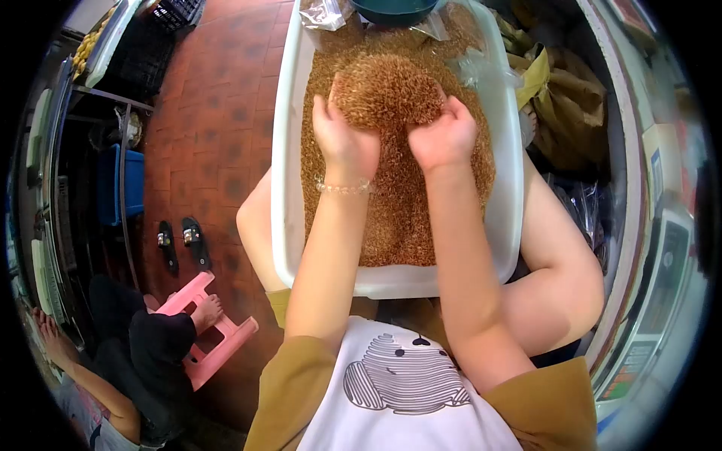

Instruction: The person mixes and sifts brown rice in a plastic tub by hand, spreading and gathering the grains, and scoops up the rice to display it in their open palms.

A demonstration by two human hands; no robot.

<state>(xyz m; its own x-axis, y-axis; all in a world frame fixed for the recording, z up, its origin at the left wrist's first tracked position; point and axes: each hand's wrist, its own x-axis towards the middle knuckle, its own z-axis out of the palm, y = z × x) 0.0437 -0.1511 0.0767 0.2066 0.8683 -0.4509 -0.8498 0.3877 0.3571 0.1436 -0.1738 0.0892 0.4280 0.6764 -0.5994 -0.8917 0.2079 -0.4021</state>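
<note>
A heap of small dry golden-brown bits [387, 84], too fine to name by kind, rests in both my hands above the rest of the pile. My left hand [344, 141] cups the heap from the left, thumb raised and fingers hidden beneath it. On the other side my right hand [445, 134] cups it the same way, its fingers partly covered. More loose brown bits [398, 218] fill the long white plastic tub [282, 218] between my legs. A beaded bracelet [342, 186] circles my left wrist.
A dark green bowl [395, 10] and clear plastic bags [323, 15] lie at the tub's far end. A brown sack [568, 105] stands right. On the left are a pink stool [197, 301] with another person's foot on it, black slippers [193, 239] and a blue bin [129, 184].
</note>
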